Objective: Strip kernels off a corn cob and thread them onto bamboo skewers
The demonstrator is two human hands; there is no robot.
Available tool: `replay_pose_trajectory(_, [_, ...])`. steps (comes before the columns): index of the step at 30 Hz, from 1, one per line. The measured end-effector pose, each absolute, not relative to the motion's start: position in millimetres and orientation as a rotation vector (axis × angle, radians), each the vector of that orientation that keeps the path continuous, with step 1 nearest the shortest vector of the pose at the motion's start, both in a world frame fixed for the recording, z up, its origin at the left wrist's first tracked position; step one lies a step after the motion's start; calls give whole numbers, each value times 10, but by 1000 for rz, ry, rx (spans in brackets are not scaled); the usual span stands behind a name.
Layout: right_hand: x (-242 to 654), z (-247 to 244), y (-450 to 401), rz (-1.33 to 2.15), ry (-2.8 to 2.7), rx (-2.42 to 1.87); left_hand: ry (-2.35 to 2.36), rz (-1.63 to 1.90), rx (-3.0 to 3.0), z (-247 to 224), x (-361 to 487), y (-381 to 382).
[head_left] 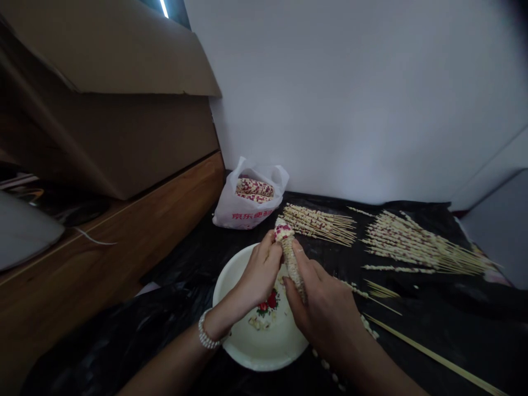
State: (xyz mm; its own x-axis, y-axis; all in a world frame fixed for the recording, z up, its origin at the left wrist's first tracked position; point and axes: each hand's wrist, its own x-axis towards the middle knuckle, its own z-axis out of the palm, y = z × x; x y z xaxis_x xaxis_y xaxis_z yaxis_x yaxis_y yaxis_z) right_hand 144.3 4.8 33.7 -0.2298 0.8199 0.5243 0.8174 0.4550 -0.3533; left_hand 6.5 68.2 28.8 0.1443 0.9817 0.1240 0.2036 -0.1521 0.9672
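Observation:
Over a white basin (284, 352), both hands grip one corn cob (292, 258). Most of the cob is stripped bare; white and purple kernels stay at its far tip. My left hand (262, 269) is closed at the cob's left side near that tip. My right hand (324, 294) wraps the lower part from the right, its fingers along the cob. Loose kernels (259, 322) lie on the basin's bottom beside a printed red flower. The fingertips of the left hand are partly hidden.
A white plastic bag (243, 212) holds speckled corn cobs (254, 190). Skewers threaded with kernels lie in a middle pile (319, 223) and a right pile (412, 242) on black plastic sheeting (181, 308). Bare sticks (433, 352) lie at right. A cardboard box (136, 132) stands left, a white wall (350, 99) behind.

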Motion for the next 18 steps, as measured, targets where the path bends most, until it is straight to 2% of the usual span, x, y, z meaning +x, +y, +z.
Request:
replay_pose_trajectory(3, [1446,361,38,90,-2047,-1365,1097,1127,1285,338,108,706])
replay_pose_trajectory(10, [1506,365,80,141,-1985,-1380,752,945,1012,472,55,707])
replay_pose_trajectory(18, [1490,371,88,155,-1984,-1346,873,995,1005,474,129,708])
